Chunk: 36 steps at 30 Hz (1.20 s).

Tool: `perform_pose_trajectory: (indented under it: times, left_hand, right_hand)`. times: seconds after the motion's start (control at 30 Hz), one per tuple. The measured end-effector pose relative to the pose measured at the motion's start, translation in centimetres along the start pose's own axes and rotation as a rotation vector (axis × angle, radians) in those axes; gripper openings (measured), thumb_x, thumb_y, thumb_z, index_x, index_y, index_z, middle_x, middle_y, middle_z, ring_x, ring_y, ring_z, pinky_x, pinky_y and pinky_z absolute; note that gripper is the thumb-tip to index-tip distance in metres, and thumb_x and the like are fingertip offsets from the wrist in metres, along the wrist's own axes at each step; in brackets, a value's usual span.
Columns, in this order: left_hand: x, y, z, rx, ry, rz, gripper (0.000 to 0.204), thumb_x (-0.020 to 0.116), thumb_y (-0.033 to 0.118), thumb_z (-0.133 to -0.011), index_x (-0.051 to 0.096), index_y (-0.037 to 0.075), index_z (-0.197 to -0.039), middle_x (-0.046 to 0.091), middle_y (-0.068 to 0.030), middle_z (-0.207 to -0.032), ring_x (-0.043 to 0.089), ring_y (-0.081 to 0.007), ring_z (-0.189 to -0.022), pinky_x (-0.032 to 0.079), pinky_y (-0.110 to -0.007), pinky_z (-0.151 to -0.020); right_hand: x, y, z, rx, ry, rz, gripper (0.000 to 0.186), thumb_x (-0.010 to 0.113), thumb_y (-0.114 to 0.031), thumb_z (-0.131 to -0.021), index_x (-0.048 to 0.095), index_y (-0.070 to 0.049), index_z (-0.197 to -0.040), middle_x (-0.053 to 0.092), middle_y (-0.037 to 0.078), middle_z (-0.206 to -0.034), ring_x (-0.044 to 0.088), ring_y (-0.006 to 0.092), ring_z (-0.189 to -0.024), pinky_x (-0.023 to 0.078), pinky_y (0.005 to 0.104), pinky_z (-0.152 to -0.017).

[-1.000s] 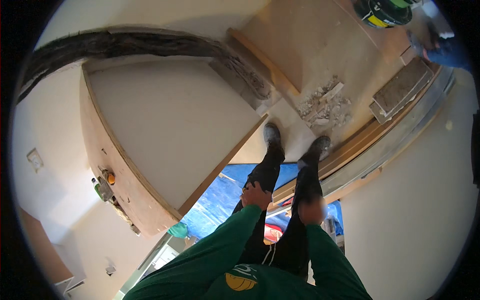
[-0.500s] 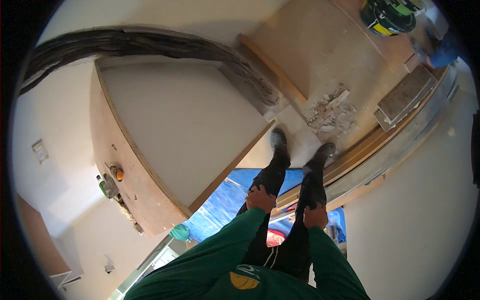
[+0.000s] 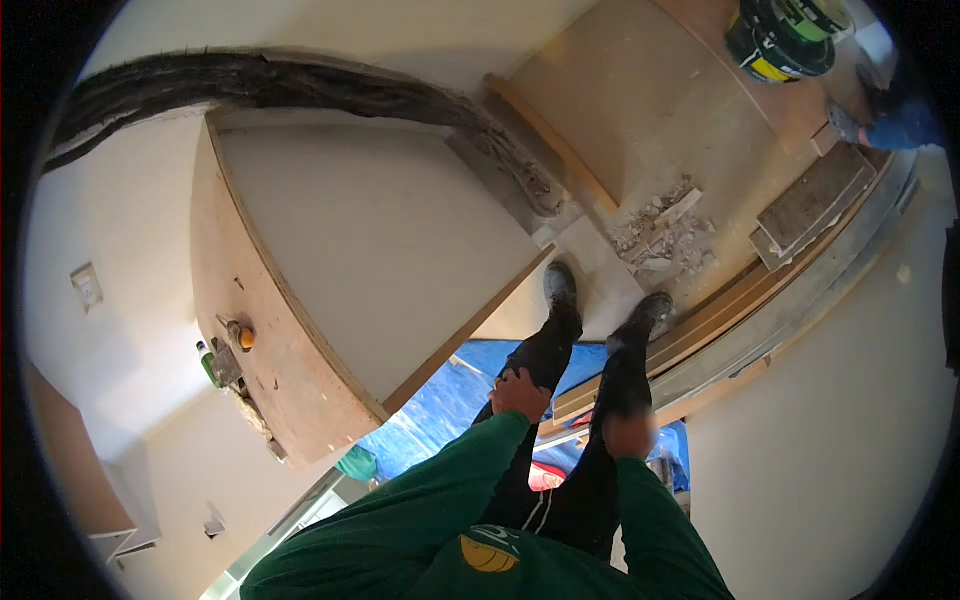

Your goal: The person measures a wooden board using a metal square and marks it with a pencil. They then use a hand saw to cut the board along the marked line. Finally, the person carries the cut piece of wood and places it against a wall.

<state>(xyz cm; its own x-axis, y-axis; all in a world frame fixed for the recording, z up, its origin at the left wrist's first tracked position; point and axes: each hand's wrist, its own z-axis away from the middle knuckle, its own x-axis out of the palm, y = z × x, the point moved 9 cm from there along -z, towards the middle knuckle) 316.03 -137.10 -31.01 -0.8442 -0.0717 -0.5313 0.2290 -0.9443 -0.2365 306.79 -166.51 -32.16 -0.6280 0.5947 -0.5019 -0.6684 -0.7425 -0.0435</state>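
My left hand [image 3: 522,395] rests on the black trousers [image 3: 545,350] at my left leg, its fingers spread over the cloth with nothing in them. At my right leg, my right hand [image 3: 629,436] is smeared by motion, so its fingers do not show clearly. Both boots, the left boot [image 3: 561,285] and the right boot [image 3: 652,312], stand on a pale board [image 3: 590,262] dusted with debris.
A boxed panel with a white top [image 3: 370,230] lies left, below a dark rough beam [image 3: 250,82]. Rubble [image 3: 665,235] lies ahead beside long timber [image 3: 720,312] and stacked slabs [image 3: 815,205]. Buckets [image 3: 780,40] and another person's leg [image 3: 905,125] are far right. Blue sheeting [image 3: 430,395] lies below.
My right hand has gone from clear on my leg to blurred. The view has shifted slightly, and more of the other person's leg shows at the far right. My left hand stays put.
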Motion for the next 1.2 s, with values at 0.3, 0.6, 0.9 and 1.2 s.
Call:
perform_pose_trajectory:
  times: [0.3, 0.6, 0.9, 1.2]
  left_hand:
    - [-0.1, 0.1, -0.1, -0.023, -0.084, 0.02, 0.074, 0.066, 0.051, -0.088, 0.059, 0.001, -0.143, 0.06, -0.0284, -0.14, 0.061, -0.0493, -0.128, 0.054, -0.064, -0.101]
    - [-0.6, 0.3, 0.2, -0.016, -0.044, 0.035, 0.067, 0.067, 0.046, -0.089, 0.059, 0.002, -0.139, 0.062, -0.0267, -0.138, 0.062, -0.0471, -0.128, 0.052, -0.07, -0.101]
    - [-0.3, 0.1, -0.5, -0.002, -0.031, -0.021, 0.07, 0.065, 0.052, -0.093, 0.058, 0.006, -0.144, 0.058, -0.0239, -0.143, 0.06, -0.0467, -0.129, 0.051, -0.067, -0.102]
    - [0.6, -0.5, 0.3, -0.051, -0.007, 0.021, 0.068, 0.066, 0.05, -0.091, 0.06, 0.005, -0.142, 0.06, -0.0235, -0.141, 0.06, -0.046, -0.13, 0.053, -0.066, -0.1]
  right_hand:
    - [-0.3, 0.0, -0.2, 0.004, -0.001, 0.021, 0.063, 0.068, -0.043, -0.092, 0.063, 0.0, -0.138, 0.065, 0.029, -0.136, 0.07, 0.0472, -0.114, 0.058, 0.0585, -0.097]
    - [0.4, 1.0, -0.5, 0.019, 0.008, 0.006, 0.065, 0.071, -0.046, -0.091, 0.064, -0.002, -0.138, 0.065, 0.027, -0.138, 0.069, 0.0474, -0.118, 0.057, 0.0577, -0.099]
    - [3.3, 2.0, -1.5, 0.022, 0.062, -0.083, 0.07, 0.076, -0.042, -0.089, 0.062, -0.002, -0.144, 0.067, 0.025, -0.14, 0.065, 0.0454, -0.128, 0.052, 0.0537, -0.11]
    - [1.0, 0.6, 0.0, 0.072, -0.018, -0.073, 0.062, 0.074, -0.04, -0.089, 0.067, -0.001, -0.137, 0.069, 0.026, -0.135, 0.066, 0.0461, -0.124, 0.053, 0.0547, -0.107]
